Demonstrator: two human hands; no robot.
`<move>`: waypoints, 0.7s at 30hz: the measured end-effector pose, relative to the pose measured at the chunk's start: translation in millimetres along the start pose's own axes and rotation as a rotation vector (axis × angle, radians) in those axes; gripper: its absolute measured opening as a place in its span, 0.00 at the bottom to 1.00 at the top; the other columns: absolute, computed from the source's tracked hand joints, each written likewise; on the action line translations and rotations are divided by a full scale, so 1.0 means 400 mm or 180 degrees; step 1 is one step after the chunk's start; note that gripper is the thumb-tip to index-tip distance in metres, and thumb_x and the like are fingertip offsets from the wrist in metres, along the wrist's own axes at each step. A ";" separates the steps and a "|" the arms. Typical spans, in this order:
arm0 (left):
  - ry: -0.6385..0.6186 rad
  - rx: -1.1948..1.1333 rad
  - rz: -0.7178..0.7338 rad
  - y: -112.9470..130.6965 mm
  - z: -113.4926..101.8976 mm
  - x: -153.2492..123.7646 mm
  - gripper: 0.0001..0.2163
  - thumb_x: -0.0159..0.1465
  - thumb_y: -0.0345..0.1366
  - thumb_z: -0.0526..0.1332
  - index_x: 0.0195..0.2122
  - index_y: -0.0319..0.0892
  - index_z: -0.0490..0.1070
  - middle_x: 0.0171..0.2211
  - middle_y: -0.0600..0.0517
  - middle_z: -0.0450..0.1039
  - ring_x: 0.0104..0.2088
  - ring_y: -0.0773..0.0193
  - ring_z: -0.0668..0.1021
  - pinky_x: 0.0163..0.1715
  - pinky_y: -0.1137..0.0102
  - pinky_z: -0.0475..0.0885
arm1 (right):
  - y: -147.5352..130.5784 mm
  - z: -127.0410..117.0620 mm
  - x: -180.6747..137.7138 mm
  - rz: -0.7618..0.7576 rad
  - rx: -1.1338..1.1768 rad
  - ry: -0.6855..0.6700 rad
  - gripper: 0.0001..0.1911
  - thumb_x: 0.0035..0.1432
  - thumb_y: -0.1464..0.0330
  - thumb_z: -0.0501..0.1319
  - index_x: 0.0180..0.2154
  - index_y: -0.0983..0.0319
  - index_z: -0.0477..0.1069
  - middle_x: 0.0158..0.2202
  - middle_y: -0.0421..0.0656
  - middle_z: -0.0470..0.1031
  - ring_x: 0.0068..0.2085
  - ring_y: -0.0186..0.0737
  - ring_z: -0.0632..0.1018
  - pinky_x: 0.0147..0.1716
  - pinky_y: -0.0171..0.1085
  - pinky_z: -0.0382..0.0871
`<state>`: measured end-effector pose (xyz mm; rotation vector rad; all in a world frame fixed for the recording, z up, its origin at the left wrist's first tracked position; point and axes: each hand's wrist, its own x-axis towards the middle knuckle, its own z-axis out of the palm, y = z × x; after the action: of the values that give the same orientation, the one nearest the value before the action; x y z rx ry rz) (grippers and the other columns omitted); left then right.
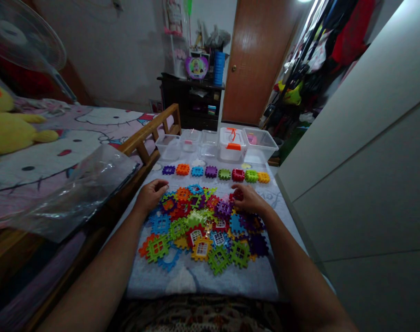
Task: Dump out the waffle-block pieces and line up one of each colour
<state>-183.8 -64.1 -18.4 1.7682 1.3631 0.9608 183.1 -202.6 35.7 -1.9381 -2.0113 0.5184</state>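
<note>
A heap of interlocking plastic building blocks (196, 221), square with notched edges and some with window grids, covers the middle of the cloth. My left hand (151, 194) is at the heap's far left side, its fingers loosely bent and apart from the thumb, with nothing visible in it. On the right side, my right hand (248, 199) reaches over the heap with its fingertips on a red block (235, 196), partly hidden by the fingers. Beyond both hands runs a row of coloured blocks: purple (168, 170), orange (182, 169), blue (197, 171), green (224, 174), red (238, 174) and yellow (263, 177) among them.
Clear plastic bins (168, 146) and a white box with orange latches (232, 150) line the table's far end. A wooden bed rail (144, 133) and a plastic bag (81, 193) are on the left. A pale cabinet (362, 152) borders the right.
</note>
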 end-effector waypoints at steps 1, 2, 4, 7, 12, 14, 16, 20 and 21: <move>-0.0002 0.0005 0.0000 -0.003 0.000 0.001 0.20 0.53 0.52 0.63 0.38 0.40 0.76 0.35 0.48 0.80 0.37 0.55 0.80 0.43 0.64 0.73 | 0.005 0.002 -0.001 0.0008 0.0048 0.0034 0.26 0.52 0.70 0.65 0.55 0.63 0.69 0.41 0.45 0.81 0.42 0.42 0.78 0.49 0.42 0.66; 0.0003 0.0011 0.0004 -0.006 0.000 0.001 0.20 0.53 0.52 0.63 0.38 0.41 0.76 0.35 0.48 0.80 0.37 0.55 0.80 0.43 0.64 0.73 | 0.009 0.003 -0.002 0.0020 0.0055 0.0059 0.27 0.52 0.70 0.66 0.54 0.63 0.70 0.42 0.45 0.81 0.42 0.42 0.78 0.49 0.42 0.66; 0.0003 0.0016 0.0018 -0.012 0.000 0.003 0.20 0.54 0.52 0.63 0.39 0.41 0.76 0.35 0.48 0.80 0.37 0.55 0.80 0.43 0.64 0.73 | 0.013 0.003 -0.003 0.0033 -0.0023 0.0061 0.27 0.50 0.69 0.67 0.53 0.62 0.71 0.43 0.46 0.80 0.42 0.44 0.77 0.48 0.43 0.67; 0.0003 0.0011 0.0047 -0.018 0.001 0.004 0.20 0.54 0.52 0.63 0.39 0.41 0.76 0.35 0.48 0.80 0.37 0.56 0.80 0.43 0.65 0.73 | 0.006 0.002 0.000 0.0029 -0.0133 -0.0008 0.26 0.49 0.70 0.67 0.52 0.62 0.72 0.42 0.46 0.81 0.43 0.45 0.77 0.49 0.44 0.66; -0.0003 0.0011 0.0030 -0.006 0.001 0.000 0.20 0.54 0.52 0.62 0.39 0.40 0.76 0.35 0.48 0.79 0.36 0.56 0.80 0.41 0.65 0.72 | 0.001 0.007 0.009 -0.0002 0.0029 0.0064 0.27 0.48 0.70 0.68 0.52 0.62 0.72 0.40 0.45 0.80 0.42 0.44 0.77 0.49 0.44 0.67; 0.0011 0.0009 0.0022 0.005 0.001 -0.003 0.20 0.54 0.52 0.62 0.38 0.40 0.76 0.34 0.48 0.79 0.36 0.56 0.79 0.41 0.65 0.72 | 0.020 0.004 0.009 -0.0072 0.0283 0.0282 0.26 0.48 0.70 0.67 0.52 0.61 0.72 0.43 0.46 0.79 0.44 0.43 0.77 0.49 0.44 0.68; 0.0025 0.0042 0.0023 0.016 -0.001 -0.006 0.20 0.53 0.52 0.63 0.37 0.40 0.76 0.33 0.49 0.79 0.36 0.56 0.79 0.41 0.65 0.72 | 0.051 -0.005 0.009 -0.0077 0.0562 0.0560 0.26 0.49 0.69 0.67 0.52 0.61 0.71 0.46 0.46 0.77 0.47 0.43 0.77 0.49 0.43 0.69; 0.0016 0.0058 -0.0009 0.021 -0.002 -0.006 0.20 0.53 0.52 0.63 0.37 0.41 0.76 0.33 0.49 0.79 0.35 0.56 0.79 0.41 0.65 0.72 | 0.113 -0.025 0.008 0.0258 0.0651 0.0962 0.25 0.50 0.66 0.67 0.51 0.61 0.70 0.45 0.46 0.77 0.45 0.43 0.77 0.47 0.43 0.70; 0.0013 0.0052 -0.0016 0.019 -0.002 -0.005 0.20 0.53 0.52 0.63 0.37 0.41 0.76 0.33 0.49 0.79 0.35 0.56 0.79 0.41 0.64 0.72 | 0.123 -0.025 0.009 0.0320 0.0571 0.1008 0.25 0.50 0.66 0.68 0.51 0.61 0.71 0.44 0.47 0.77 0.45 0.44 0.77 0.46 0.43 0.70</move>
<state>-181.4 -67.6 -11.6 1.7751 1.3810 0.9536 231.1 -197.1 22.0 -1.8835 -1.6237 0.3723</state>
